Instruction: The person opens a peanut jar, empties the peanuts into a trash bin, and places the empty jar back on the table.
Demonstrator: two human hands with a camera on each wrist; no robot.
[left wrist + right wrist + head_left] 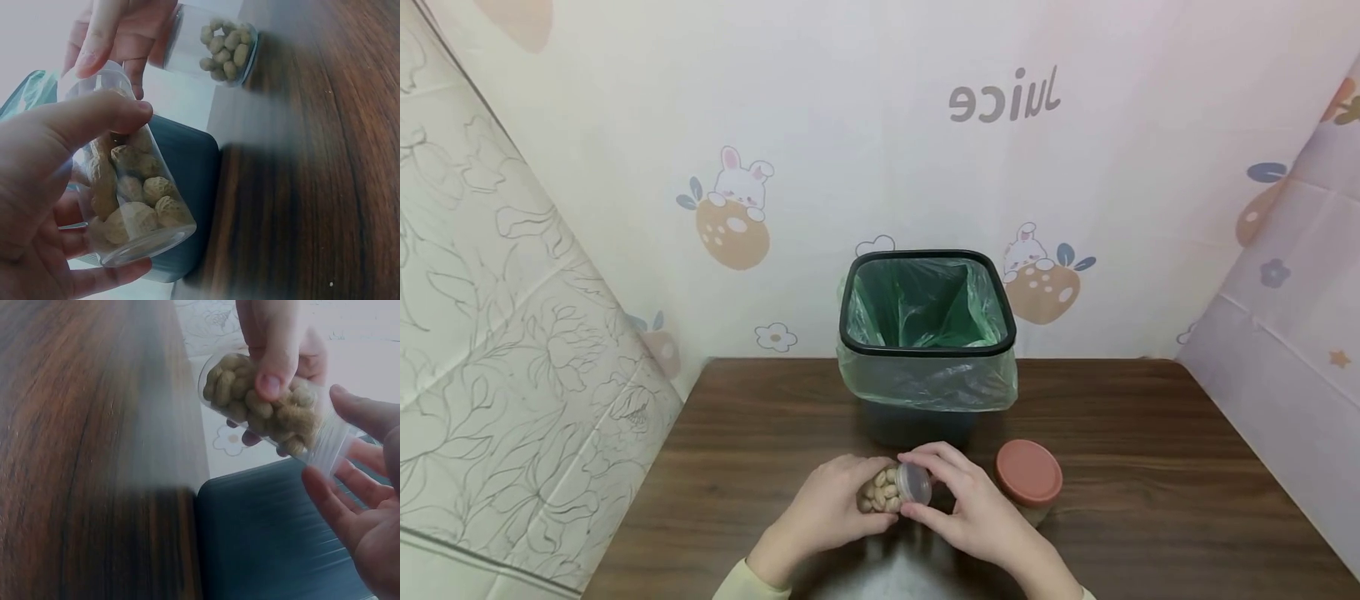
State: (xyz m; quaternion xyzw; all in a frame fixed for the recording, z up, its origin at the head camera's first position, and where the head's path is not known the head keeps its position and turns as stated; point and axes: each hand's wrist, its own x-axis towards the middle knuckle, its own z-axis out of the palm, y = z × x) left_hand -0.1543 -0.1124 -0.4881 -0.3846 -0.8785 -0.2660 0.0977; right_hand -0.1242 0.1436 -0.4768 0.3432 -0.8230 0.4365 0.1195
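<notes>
A clear jar of peanuts in their shells (881, 493) is held sideways above the tabletop. My left hand (831, 507) grips its body, with the thumb across the near side in the left wrist view. At the jar's other end, a clear lid (916, 484) points to the right. My right hand (973, 504) has its thumb and fingers around this lid, also seen in the right wrist view as a ridged translucent lid (330, 445). Through the jar wall, several peanuts (132, 215) show. Part of the lid is hidden behind fingers.
Close to my right hand stands a second clear jar with a red lid (1028, 472); several nuts (228, 50) lie inside it. Behind the hands is a dark bin (917, 421) with a black rim and a green liner bag (925, 379). A patterned wall covering backs the wooden table (1150, 467).
</notes>
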